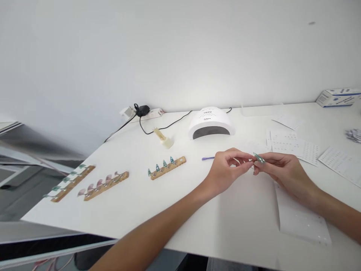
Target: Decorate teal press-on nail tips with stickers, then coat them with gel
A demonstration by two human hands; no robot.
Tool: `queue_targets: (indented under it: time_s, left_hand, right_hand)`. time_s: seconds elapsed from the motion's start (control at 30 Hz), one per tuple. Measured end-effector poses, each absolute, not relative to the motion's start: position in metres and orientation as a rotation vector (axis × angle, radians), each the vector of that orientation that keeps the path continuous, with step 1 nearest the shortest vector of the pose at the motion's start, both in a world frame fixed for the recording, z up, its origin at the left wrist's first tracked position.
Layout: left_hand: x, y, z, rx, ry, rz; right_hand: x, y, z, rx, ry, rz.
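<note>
Above the white table (pixel 169 210), my left hand (pixel 225 169) and my right hand (pixel 278 169) meet fingertip to fingertip. Both pinch a small green false nail tip (pixel 258 158) between them. The fingers of each hand are closed around it. A thin purple stick (pixel 208 158) lies on the table just behind my left hand. A white sheet (pixel 301 220) lies under my right forearm.
A white nail lamp (pixel 211 124) stands at the back, its cable running to a power strip (pixel 146 111). Three wooden holders with nail tips (pixel 167 168) (pixel 103 186) (pixel 70 183) lie to the left. Sticker sheets (pixel 296 146) and a box (pixel 337 97) are on the right.
</note>
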State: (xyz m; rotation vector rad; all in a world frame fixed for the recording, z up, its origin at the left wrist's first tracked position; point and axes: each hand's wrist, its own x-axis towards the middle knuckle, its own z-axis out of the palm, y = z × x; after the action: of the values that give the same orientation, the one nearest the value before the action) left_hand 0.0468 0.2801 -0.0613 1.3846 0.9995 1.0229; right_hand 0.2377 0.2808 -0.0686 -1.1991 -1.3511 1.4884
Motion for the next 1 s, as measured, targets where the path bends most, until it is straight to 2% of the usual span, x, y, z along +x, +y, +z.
queue_targets:
  time_s: [0.23,0.37,0.53,0.8,1.0]
  left_hand:
    - [0.036,0.293,-0.055,1.547,1.137,1.069]
    - [0.002,0.312,-0.031,1.498,1.253,1.496]
    - [-0.080,0.321,-0.009,1.371,1.299,1.912]
    - [-0.168,0.321,-0.037,0.955,1.389,2.620]
    - [-0.176,0.323,-0.047,0.878,1.452,2.662]
  right_hand:
    - [0.241,0.288,-0.066,-1.320,-1.398,1.377]
    - [0.239,0.292,-0.058,-1.308,-1.398,1.307]
    - [0.217,0.303,-0.040,-1.308,-1.612,1.300]
    - [0.121,0.335,-0.040,-1.101,-1.747,1.379]
    - [0.067,0.349,-0.072,-1.123,-1.842,1.450]
